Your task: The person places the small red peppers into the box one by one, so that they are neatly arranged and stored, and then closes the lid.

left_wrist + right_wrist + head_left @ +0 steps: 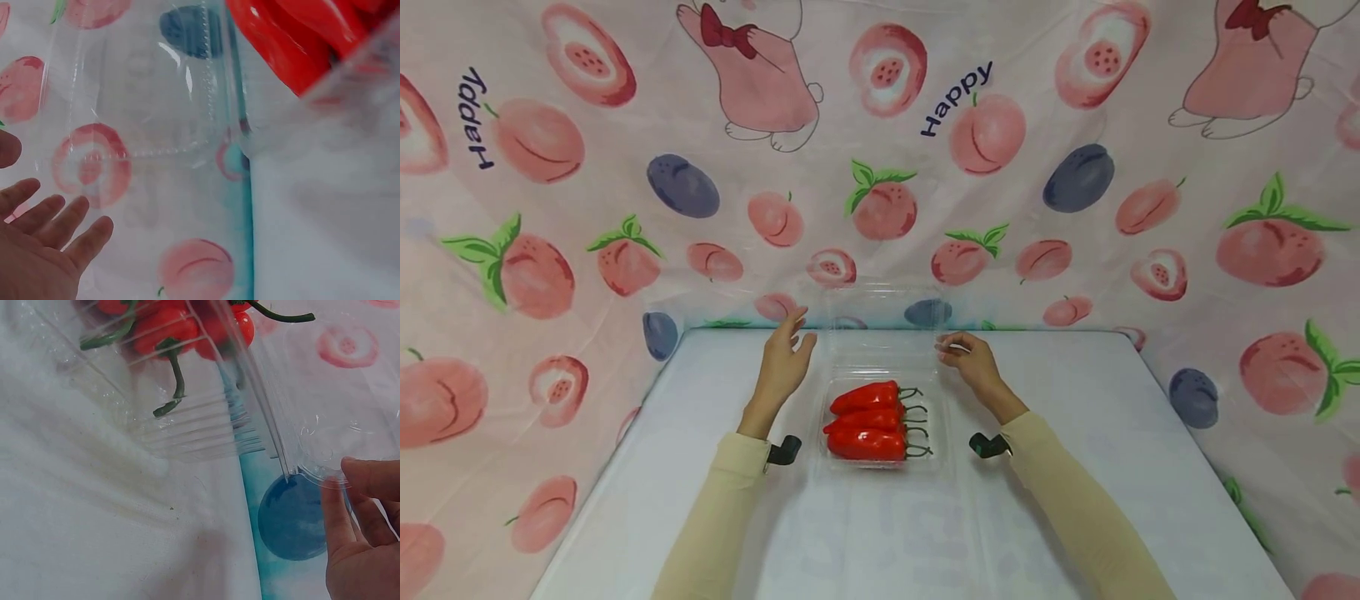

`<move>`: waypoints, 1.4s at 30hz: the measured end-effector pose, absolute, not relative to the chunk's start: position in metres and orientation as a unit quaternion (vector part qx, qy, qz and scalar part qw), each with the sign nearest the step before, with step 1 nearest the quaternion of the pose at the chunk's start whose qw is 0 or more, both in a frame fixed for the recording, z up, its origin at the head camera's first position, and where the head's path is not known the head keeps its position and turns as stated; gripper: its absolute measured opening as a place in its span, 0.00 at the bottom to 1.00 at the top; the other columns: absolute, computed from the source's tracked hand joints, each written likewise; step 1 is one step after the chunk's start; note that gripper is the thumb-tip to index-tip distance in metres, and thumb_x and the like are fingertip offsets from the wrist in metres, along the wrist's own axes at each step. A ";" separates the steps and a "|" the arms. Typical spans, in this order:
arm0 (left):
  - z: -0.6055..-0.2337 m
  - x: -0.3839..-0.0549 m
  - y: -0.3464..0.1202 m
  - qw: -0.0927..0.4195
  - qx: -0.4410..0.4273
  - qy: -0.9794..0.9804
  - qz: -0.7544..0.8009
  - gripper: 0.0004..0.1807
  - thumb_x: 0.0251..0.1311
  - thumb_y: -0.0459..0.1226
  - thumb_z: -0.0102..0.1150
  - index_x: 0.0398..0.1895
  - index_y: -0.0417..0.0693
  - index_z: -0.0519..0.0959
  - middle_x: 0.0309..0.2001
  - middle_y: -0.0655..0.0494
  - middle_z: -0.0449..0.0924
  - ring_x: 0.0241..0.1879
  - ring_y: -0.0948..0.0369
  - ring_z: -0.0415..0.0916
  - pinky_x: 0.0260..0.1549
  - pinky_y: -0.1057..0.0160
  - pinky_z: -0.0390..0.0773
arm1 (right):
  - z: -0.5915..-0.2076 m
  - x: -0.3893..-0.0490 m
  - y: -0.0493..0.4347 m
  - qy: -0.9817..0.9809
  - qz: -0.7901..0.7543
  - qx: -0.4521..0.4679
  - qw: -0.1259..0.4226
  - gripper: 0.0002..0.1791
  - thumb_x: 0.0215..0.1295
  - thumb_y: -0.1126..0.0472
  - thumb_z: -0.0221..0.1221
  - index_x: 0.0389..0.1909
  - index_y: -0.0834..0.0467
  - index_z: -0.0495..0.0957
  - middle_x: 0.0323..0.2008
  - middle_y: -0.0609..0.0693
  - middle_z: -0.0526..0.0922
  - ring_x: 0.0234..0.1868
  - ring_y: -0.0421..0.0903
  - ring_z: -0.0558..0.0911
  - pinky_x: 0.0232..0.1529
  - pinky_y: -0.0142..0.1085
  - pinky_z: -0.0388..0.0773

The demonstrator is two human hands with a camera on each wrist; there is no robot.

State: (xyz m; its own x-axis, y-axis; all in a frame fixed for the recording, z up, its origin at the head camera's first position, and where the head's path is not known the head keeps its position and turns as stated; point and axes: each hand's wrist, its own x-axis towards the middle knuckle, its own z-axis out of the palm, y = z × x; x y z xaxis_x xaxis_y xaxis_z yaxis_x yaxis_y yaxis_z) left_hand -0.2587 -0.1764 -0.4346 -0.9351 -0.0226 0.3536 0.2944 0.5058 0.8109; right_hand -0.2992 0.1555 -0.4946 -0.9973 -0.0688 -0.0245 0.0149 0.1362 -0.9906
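Several red peppers (865, 419) with green stems lie side by side in the base of a clear plastic clamshell box (824, 454), stems to the right. Its transparent lid (887, 357) stands raised at the back, hinged along the base's far edge. My right hand (973, 367) pinches the lid's right edge between thumb and fingers; in the right wrist view the thumb (369, 478) overlaps the rim. To the left of the lid is my left hand (782, 367), its fingers (62, 222) spread and apart from the plastic, holding nothing.
The box sits on a white-covered table (1045, 517), near its far edge. Behind and at both sides hangs a pink cloth (925, 192) printed with fruit. A dark wrist camera (785, 451) sticks out inward from each sleeve, close to the box's sides.
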 end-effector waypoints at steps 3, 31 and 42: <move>-0.429 -0.264 -0.172 0.155 -0.072 -0.848 -0.501 0.28 0.69 0.39 0.50 0.72 0.48 0.63 0.71 0.42 0.66 0.69 0.47 0.66 0.66 0.45 0.70 | -0.495 -0.299 0.156 0.753 -0.657 -0.018 0.029 0.10 0.63 0.73 0.60 0.45 0.69 0.75 0.61 0.59 0.77 0.63 0.54 0.78 0.56 0.34 0.81; -0.413 -0.287 -0.160 0.102 -0.061 -0.793 -0.597 0.24 0.72 0.41 0.49 0.69 0.46 0.68 0.68 0.45 0.71 0.68 0.52 0.69 0.70 0.52 0.66 | -0.494 -0.292 0.154 0.791 -0.611 -0.025 0.000 0.11 0.60 0.72 0.63 0.43 0.67 0.77 0.57 0.59 0.81 0.58 0.56 0.81 0.54 0.40 0.82; -0.383 -0.267 -0.159 0.085 -0.065 -0.798 -0.594 0.22 0.72 0.37 0.48 0.66 0.40 0.71 0.66 0.41 0.73 0.65 0.49 0.73 0.63 0.50 0.74 | -0.454 -0.280 0.164 0.839 -0.538 -0.074 -0.041 0.24 0.67 0.51 0.61 0.62 0.53 0.72 0.61 0.55 0.78 0.62 0.54 0.79 0.59 0.51 0.78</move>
State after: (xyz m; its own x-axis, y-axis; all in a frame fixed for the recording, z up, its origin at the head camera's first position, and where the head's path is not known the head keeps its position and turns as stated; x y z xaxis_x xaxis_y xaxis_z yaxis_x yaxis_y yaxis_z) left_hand -0.2668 -0.1594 -0.3832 -0.9769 0.0030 0.2137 0.2056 0.2868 0.9357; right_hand -0.2798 0.1637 -0.4541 -0.9857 -0.0803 0.1479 -0.1679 0.4108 -0.8961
